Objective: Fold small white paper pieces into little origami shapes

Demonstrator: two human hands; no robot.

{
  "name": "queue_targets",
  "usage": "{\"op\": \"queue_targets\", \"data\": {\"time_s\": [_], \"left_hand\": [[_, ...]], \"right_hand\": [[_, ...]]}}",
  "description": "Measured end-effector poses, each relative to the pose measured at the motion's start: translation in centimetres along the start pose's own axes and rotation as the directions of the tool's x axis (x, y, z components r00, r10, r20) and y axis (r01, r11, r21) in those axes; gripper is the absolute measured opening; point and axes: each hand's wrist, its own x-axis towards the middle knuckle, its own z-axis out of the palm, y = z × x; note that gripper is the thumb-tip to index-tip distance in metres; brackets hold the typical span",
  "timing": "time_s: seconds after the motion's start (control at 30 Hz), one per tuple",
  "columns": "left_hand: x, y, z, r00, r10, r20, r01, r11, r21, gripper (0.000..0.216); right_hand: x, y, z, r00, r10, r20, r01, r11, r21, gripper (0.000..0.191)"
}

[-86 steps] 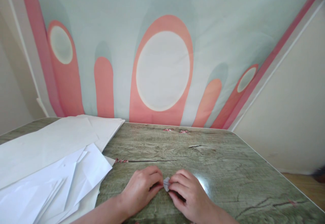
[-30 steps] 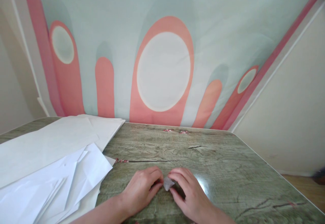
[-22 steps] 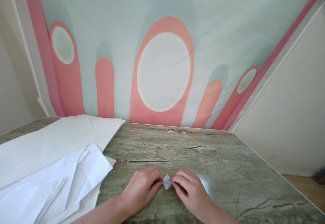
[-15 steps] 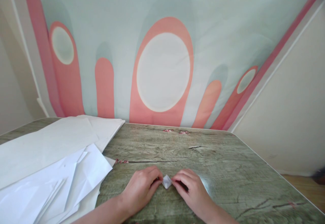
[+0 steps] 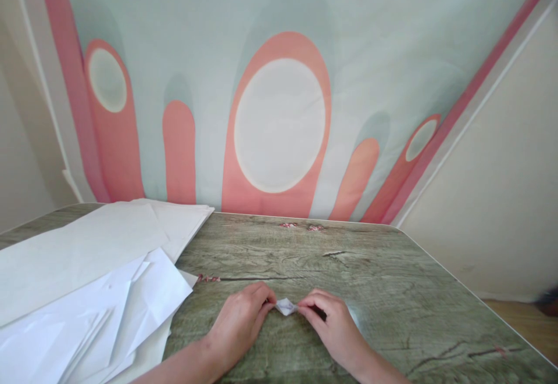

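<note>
A small folded piece of white paper [image 5: 285, 307] lies between my two hands, low over the grey-green wood-grain table [image 5: 392, 279]. My left hand [image 5: 242, 323] pinches its left end with curled fingers. My right hand [image 5: 333, 326] pinches its right end with thumb and forefinger. Both hands rest near the table's front edge, their fingertips almost meeting at the paper.
A loose pile of white paper sheets [image 5: 87, 273] covers the table's left side. A backdrop [image 5: 279, 111] with pink arches and pale ovals hangs behind the table. The table's right edge [image 5: 479, 305] drops to a wooden floor.
The little paper has gone from standing on edge between my fingers to lying flatter and lower. My right hand has drawn slightly to the right; the left has barely shifted.
</note>
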Motion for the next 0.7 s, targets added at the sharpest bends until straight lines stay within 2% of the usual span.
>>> {"op": "queue_targets", "data": {"time_s": [0.2,0.33,0.7], "left_hand": [[0.2,-0.13,-0.17,0.999,-0.04,0.002,0.04,0.999,-0.005,0.014],[0.09,-0.41,-0.02,1.0,0.024,-0.02,-0.025,0.998,-0.049,0.013],[-0.04,-0.4,-0.08,0.995,0.097,-0.028,-0.1,0.988,-0.116,0.014]], "right_hand": [[0.26,-0.11,-0.03,0.998,0.055,-0.01,-0.055,0.998,0.019,0.015],[0.12,0.09,0.07,1.0,0.011,-0.004,-0.011,1.0,0.016,0.015],[-0.13,0.16,0.12,0.996,-0.081,0.023,0.08,0.997,0.019,0.014]]}}
